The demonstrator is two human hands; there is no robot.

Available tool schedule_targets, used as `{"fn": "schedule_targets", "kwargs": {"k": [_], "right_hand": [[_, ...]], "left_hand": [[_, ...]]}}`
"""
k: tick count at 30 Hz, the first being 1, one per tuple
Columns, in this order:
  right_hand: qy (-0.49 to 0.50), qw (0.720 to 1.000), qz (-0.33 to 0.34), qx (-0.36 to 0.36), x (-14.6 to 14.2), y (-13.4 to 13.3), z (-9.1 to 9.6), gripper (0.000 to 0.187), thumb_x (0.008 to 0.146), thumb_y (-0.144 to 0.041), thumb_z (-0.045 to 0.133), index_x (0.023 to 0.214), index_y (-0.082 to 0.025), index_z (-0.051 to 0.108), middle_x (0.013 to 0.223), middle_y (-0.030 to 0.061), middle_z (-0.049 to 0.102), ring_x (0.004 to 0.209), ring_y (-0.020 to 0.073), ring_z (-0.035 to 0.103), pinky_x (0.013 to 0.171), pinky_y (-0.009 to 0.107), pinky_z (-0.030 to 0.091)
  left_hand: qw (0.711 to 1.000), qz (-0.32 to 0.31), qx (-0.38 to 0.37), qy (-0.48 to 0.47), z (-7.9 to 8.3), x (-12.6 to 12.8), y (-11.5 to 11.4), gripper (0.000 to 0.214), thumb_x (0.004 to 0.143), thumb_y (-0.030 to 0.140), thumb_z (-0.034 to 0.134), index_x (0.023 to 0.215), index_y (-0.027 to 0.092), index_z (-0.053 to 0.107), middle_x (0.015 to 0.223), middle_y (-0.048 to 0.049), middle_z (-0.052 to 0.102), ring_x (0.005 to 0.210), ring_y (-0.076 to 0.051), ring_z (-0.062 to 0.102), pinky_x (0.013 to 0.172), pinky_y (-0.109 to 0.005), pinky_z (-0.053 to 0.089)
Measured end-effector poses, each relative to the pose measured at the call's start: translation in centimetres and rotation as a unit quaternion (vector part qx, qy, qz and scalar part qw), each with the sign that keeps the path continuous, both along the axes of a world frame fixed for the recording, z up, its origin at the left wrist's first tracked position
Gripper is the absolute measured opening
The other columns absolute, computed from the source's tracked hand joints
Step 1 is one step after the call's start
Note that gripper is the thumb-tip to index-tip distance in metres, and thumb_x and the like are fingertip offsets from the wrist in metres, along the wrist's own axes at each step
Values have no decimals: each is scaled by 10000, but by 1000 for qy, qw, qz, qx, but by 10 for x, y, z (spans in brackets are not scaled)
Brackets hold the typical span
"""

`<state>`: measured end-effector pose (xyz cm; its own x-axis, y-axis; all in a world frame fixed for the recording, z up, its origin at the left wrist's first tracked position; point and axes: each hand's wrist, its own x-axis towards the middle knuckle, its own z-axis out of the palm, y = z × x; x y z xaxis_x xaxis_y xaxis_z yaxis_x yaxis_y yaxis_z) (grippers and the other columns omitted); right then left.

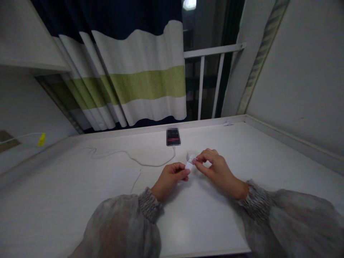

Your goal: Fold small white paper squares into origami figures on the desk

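Observation:
Between my two hands, just above the white table, is a small piece of folded white paper (189,165). My left hand (173,176), with a ring on one finger, pinches its lower left part between thumb and fingers. At its upper right, my right hand (215,170) is closed with thumb and forefinger on a thin folded flap. One pointed flap stands up at the paper's top. The paper's exact folded shape is too small to make out.
A phone-like dark device (173,137) with a white cable (145,165) lies beyond my hands. White paper sheets (122,181) are at the left. A small white scrap (228,123) lies near the back edge. Behind hang striped curtains (145,82) beside a white window rail (212,51).

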<state>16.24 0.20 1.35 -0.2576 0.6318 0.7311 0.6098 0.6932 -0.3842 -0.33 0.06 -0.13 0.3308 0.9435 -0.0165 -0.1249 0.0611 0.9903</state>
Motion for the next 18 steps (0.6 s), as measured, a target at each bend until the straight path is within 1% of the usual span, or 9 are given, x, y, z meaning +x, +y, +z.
{"fn": "schedule_targets", "kwargs": {"k": [4,7,9,11,15,18], "right_hand": [[5,999,-44,-9,6,3,2,159,763,-211,547,609,-186,517,586,-2,570,595,144,509,601,288,363],[-2,993,-114,-6,28,18,0,147,757,-236,545,621,-181,555,585,3,586,588,148,517,606,290,368],[-15,982,-188,-29,54,35,-4,133,749,-263,549,660,-177,598,625,12,617,614,157,535,637,295,378],[-36,952,-294,-79,85,53,-7,155,745,-287,545,686,-173,632,684,26,649,666,166,556,669,289,382],[-47,919,-376,-111,146,90,-12,237,772,-281,493,755,-127,673,762,87,685,712,195,585,652,288,382],[-57,896,-420,-131,175,116,-14,280,792,-286,465,805,-113,685,828,115,693,764,209,599,681,293,382]], "left_hand": [[1000,5,-4,2,0,0,0,271,571,306,728,730,111,629,600,-1,579,548,-88,500,598,-233,398],[1000,14,-15,16,1,0,0,284,624,335,689,790,113,629,629,-7,575,561,-88,499,596,-231,399],[999,15,-13,40,1,0,0,282,635,351,674,776,112,622,676,-13,581,570,-84,497,593,-227,395],[997,2,-5,83,1,0,0,282,648,363,654,768,111,615,645,-3,568,579,-87,494,609,-227,392],[988,-24,8,153,-2,1,3,277,647,385,627,734,124,599,582,15,547,560,-98,476,607,-242,379],[984,-34,12,174,-4,4,5,277,656,395,601,724,127,587,584,11,545,568,-106,472,605,-249,369]]}}
